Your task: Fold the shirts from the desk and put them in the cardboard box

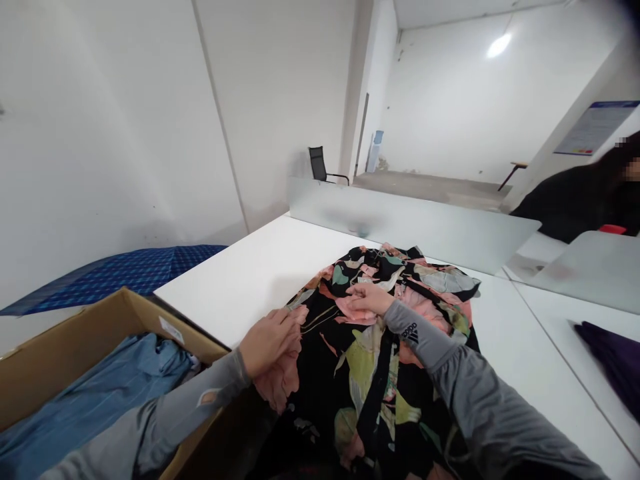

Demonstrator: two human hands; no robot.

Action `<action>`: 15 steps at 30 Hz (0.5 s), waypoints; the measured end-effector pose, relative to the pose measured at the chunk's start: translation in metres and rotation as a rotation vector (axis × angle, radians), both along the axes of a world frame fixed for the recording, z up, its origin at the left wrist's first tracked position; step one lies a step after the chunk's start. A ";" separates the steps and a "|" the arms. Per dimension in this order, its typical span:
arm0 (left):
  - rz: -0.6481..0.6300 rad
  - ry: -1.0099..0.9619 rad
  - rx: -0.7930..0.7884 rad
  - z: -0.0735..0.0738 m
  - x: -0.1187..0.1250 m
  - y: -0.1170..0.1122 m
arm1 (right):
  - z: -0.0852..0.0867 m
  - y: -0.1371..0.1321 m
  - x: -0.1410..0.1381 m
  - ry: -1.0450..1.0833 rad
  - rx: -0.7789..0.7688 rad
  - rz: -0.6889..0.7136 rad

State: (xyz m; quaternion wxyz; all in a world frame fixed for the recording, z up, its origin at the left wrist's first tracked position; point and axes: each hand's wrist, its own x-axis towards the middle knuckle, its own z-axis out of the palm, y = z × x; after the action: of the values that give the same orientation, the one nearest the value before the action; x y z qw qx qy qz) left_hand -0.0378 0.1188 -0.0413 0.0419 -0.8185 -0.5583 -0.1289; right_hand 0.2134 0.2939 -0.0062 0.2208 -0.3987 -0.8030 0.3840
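A black garment with pink, green and grey floral print lies spread on the white table, hanging over the near edge. My left hand is closed on the garment's left edge, gripping a pink fold. My right hand rests on the middle of the garment farther back, fingers pinching the fabric. Both arms wear grey sleeves.
A cardboard box at the left holds blue clothing. A blue checked cloth lies behind it. Frosted dividers edge the table. Another person in black sits far right. A dark purple cloth lies on the right desk.
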 end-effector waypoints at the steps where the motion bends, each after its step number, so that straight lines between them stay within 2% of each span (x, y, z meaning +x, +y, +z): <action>1: -0.008 0.038 0.015 0.005 0.001 0.007 | 0.011 0.005 0.003 -0.041 0.043 0.000; 3: 0.063 0.084 -0.001 0.009 0.003 0.020 | 0.043 0.021 0.013 -0.092 0.198 -0.062; 6: 0.352 0.066 -0.113 0.004 -0.001 0.031 | 0.099 0.055 0.040 -0.105 0.488 -0.267; 8: 0.460 0.034 -0.233 -0.002 -0.005 0.030 | 0.123 0.078 0.062 -0.109 0.607 -0.395; 9: 0.466 0.021 -0.291 -0.003 -0.006 0.028 | 0.128 0.089 0.074 -0.121 0.645 -0.447; 11: 0.444 -0.009 -0.354 -0.002 -0.002 0.020 | 0.124 0.106 0.095 -0.162 0.686 -0.528; 13: 0.387 -0.067 -0.332 0.005 0.011 0.005 | 0.106 0.116 0.113 -0.213 0.703 -0.576; 15: 0.224 -0.151 -0.316 0.013 0.033 -0.014 | 0.084 0.120 0.124 -0.261 0.724 -0.596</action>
State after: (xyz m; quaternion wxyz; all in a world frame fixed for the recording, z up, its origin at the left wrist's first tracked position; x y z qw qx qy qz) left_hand -0.0053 0.1047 -0.0283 -0.1149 -0.7357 -0.6607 -0.0954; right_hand 0.3376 0.4139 0.0775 0.3430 -0.5539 -0.7568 -0.0534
